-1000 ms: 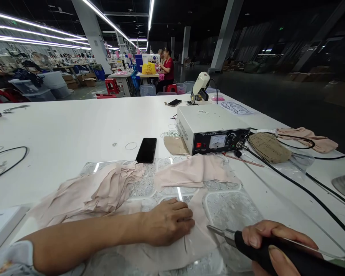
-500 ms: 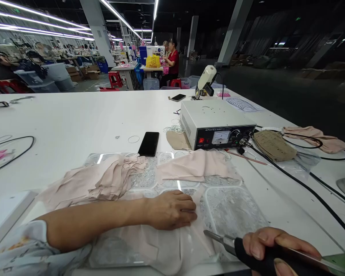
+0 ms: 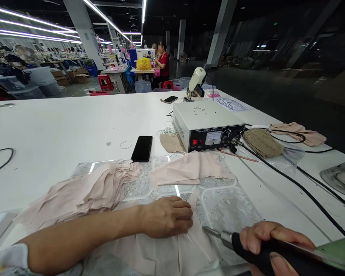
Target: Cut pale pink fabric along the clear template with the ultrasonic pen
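My left hand [image 3: 168, 216] lies on a thin pale pink fabric piece [image 3: 195, 245], fingers curled together and pressed on it; its thumb is hidden. The fabric is spread over a grey marbled board [image 3: 230, 205] and continues below my wrist. My right hand [image 3: 273, 237] is wrapped round a black-handled ultrasonic hand tool [image 3: 224, 237]. Its pointed metal tip is just right of the fabric's edge; whether it touches I cannot tell. Behind my left forearm rests a stack of pink fabric pieces [image 3: 94, 188]. Another folded pink cloth [image 3: 189, 168] lies at the board's far side.
A white control box [image 3: 215, 130] with a dial stands beyond the board, a black cable [image 3: 287, 180] running from it to the right. A phone [image 3: 142, 148], brown card patterns [image 3: 263, 142] and a white lamp-like device [image 3: 197, 82] are on the table. A co-worker in red [image 3: 163, 65] sits far behind.
The fabric below my left hand has shifted from a broad sheet to a narrower, folded lie, showing more board. Both hands stay nearly in place; the tool tip has moved slightly left. The view has shifted.
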Demonstrator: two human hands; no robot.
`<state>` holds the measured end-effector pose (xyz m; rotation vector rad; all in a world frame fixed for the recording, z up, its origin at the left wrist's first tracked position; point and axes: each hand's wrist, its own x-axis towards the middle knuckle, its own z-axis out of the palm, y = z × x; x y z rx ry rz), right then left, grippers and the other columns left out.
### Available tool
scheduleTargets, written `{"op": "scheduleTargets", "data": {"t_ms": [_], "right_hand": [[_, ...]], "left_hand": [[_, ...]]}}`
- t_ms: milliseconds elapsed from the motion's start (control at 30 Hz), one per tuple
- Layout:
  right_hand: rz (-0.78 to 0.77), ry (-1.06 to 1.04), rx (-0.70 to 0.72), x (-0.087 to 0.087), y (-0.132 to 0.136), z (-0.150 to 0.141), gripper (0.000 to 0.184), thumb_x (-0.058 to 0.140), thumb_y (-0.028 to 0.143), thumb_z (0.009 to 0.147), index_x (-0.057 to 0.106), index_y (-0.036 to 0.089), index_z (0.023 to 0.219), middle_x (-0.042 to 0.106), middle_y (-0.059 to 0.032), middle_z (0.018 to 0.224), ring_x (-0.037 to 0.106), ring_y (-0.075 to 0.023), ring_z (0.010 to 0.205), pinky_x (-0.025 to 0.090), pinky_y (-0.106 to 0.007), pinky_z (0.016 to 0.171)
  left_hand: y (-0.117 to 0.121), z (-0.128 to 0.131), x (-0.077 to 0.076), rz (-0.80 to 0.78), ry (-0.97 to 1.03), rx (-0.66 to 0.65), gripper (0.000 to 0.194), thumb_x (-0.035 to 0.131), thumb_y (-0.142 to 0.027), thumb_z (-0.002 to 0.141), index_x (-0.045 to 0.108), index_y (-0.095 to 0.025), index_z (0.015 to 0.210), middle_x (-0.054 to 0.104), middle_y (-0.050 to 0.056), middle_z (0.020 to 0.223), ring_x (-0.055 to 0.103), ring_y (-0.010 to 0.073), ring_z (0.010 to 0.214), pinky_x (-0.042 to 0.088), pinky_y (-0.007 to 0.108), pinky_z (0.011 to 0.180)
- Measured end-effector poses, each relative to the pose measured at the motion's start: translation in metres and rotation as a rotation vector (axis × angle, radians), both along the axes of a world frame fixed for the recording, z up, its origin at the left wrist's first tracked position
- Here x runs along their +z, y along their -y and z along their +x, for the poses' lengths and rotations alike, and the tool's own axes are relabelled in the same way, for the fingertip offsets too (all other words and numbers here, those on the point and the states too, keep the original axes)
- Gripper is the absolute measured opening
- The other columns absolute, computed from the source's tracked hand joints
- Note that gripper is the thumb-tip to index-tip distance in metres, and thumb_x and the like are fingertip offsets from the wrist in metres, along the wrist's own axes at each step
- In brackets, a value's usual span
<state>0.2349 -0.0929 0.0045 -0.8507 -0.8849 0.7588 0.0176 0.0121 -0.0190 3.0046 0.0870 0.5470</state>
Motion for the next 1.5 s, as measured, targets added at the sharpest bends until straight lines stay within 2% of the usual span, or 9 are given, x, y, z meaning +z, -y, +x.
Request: {"op": "scheduleTargets", "data": {"t_ms": [133,267,433,867,1033,1233,1500], "right_hand": [[0.052,-0.047,-0.160,0.007,-0.025,-0.009,0.015,0.065,0.018,0.077,0.056,0.024,0.087,0.053,0.0019,0.076,0.052,-0.0115,0.058,0.053,-0.032,0.054],[0.096,-0.019,-0.165,0.002,-0.049,-0.016,0.015,0.064,0.017,0.075,0.056,0.022,0.087,0.055,0.0014,0.078,0.054,-0.0117,0.058,0.051,-0.033,0.057],[0.107,0.058,-0.115,-0.007,-0.060,-0.021,0.013,0.063,0.023,0.080,0.056,0.022,0.091,0.057,0.0002,0.082,0.056,-0.0122,0.060,0.050,-0.034,0.060],[0.123,0.061,-0.068,-0.011,-0.062,-0.019,0.013,0.060,0.021,0.084,0.056,0.023,0.097,0.056,0.0003,0.087,0.057,-0.0122,0.063,0.051,-0.033,0.063],[0.091,-0.032,-0.089,-0.006,-0.050,-0.016,0.012,0.059,0.020,0.081,0.057,0.023,0.093,0.054,0.0005,0.083,0.054,-0.0110,0.060,0.050,-0.031,0.059],[0.049,-0.108,-0.042,0.000,-0.029,-0.005,0.013,0.062,0.022,0.078,0.061,0.023,0.091,0.055,0.0004,0.076,0.052,-0.0109,0.055,0.050,-0.029,0.051],[0.020,-0.087,-0.032,-0.001,-0.029,-0.006,0.011,0.063,0.023,0.077,0.062,0.024,0.089,0.055,0.0000,0.074,0.052,-0.0113,0.053,0.051,-0.030,0.048]], "left_hand": [[-0.001,0.000,0.001,-0.012,0.020,-0.007,0.021,0.043,-0.018,0.101,0.063,-0.011,0.099,0.067,0.010,0.100,0.059,0.0206,0.107,0.049,0.032,0.095],[-0.002,0.001,0.002,-0.037,0.013,-0.030,0.021,0.044,-0.019,0.101,0.063,-0.010,0.098,0.067,0.010,0.099,0.059,0.0217,0.109,0.049,0.033,0.097],[-0.004,0.001,0.003,-0.060,0.005,-0.050,0.021,0.044,-0.018,0.101,0.064,-0.010,0.099,0.067,0.010,0.099,0.058,0.0224,0.111,0.047,0.033,0.098],[-0.009,0.003,0.010,-0.073,-0.014,-0.116,0.021,0.045,-0.013,0.100,0.064,-0.008,0.096,0.065,0.010,0.089,0.060,0.0231,0.105,0.050,0.034,0.096],[-0.008,0.004,0.010,-0.080,-0.044,-0.092,0.022,0.043,-0.016,0.102,0.064,-0.009,0.101,0.066,0.009,0.089,0.061,0.0217,0.105,0.050,0.033,0.096],[-0.008,0.003,0.006,-0.050,-0.010,-0.082,0.020,0.046,-0.015,0.101,0.065,-0.009,0.101,0.067,0.009,0.089,0.062,0.0211,0.105,0.051,0.032,0.094],[-0.007,0.003,0.006,-0.017,-0.022,-0.076,0.016,0.052,-0.015,0.099,0.066,-0.010,0.099,0.067,0.009,0.090,0.062,0.0194,0.105,0.053,0.031,0.093]]}}
